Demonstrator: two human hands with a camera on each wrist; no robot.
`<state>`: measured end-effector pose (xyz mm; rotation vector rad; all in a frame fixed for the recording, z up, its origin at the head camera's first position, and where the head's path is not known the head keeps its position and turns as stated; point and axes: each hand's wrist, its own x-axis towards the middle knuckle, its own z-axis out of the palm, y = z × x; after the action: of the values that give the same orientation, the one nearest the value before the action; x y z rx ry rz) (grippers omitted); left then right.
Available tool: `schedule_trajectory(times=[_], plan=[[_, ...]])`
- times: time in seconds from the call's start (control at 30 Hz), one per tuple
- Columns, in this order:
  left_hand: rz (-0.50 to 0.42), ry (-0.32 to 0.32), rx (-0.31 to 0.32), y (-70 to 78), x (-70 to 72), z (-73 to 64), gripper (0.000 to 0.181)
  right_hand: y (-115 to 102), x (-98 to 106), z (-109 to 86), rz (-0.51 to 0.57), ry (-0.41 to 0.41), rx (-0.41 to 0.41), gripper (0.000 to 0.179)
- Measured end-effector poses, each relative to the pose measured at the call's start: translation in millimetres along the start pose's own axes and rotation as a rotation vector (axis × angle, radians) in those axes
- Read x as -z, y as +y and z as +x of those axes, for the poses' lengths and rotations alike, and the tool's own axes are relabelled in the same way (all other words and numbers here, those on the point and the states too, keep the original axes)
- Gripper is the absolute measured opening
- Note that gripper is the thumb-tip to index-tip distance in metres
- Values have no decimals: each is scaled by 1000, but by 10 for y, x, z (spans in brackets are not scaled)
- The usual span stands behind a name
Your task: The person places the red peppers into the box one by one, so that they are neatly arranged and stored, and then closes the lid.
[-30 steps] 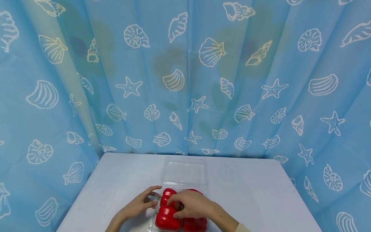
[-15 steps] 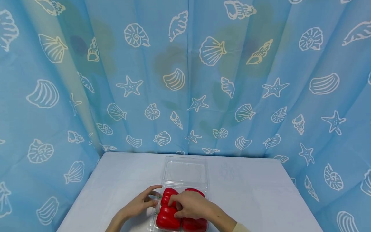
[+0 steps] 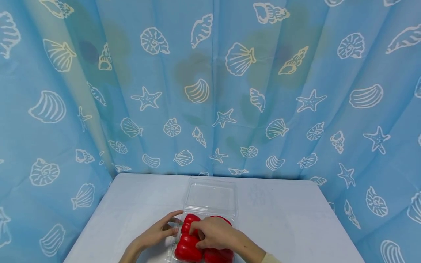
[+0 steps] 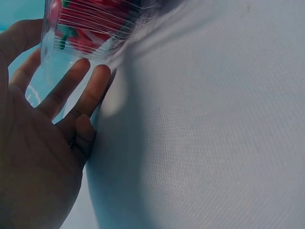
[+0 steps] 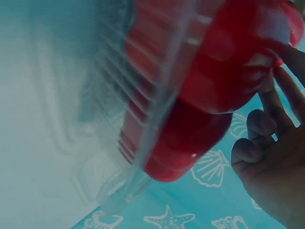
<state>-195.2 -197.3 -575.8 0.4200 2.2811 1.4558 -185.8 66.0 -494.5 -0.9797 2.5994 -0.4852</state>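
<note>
Several glossy red bell peppers [image 3: 188, 248] lie in two rows in a clear plastic clamshell box [image 3: 171, 258], with green stems showing on its left side. My left hand [image 3: 154, 233] stands at the box's left wall, fingers spread and lightly bent. In the left wrist view, its fingertips are right at the ribbed wall of the box [image 4: 102, 24]. My right hand [image 3: 218, 233] reaches over the peppers from the right, index finger and thumb bent down onto a left-hand pepper. In the right wrist view, its other fingers curl beside the peppers [image 5: 214, 62]. The hand hides part of the right-hand peppers.
The box's clear lid [image 3: 210, 194] lies folded back on the white table [image 3: 279, 219]. A blue curtain [image 3: 230, 91] with white shell and starfish prints surrounds the table at the back and sides.
The box's front and the front-left pepper have shifted slightly left, and the lid slightly right. My right thumb and index finger have moved a little left with the pepper. The left hand has barely moved.
</note>
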Motion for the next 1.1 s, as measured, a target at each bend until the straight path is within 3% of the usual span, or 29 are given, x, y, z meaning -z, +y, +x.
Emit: schedule_trajectory(times=[0.23,0.73,1.1], plan=[[-20,-23,-3,-56,-11,7,65,-14,-4,-25,-2,-14,48,68],[24,-17,13,-2,0,-1,67,-52,40,4,-124,-36,81,69],[62,-7,29,-9,-59,6,73,82,84,-41,-71,-26,100,68]])
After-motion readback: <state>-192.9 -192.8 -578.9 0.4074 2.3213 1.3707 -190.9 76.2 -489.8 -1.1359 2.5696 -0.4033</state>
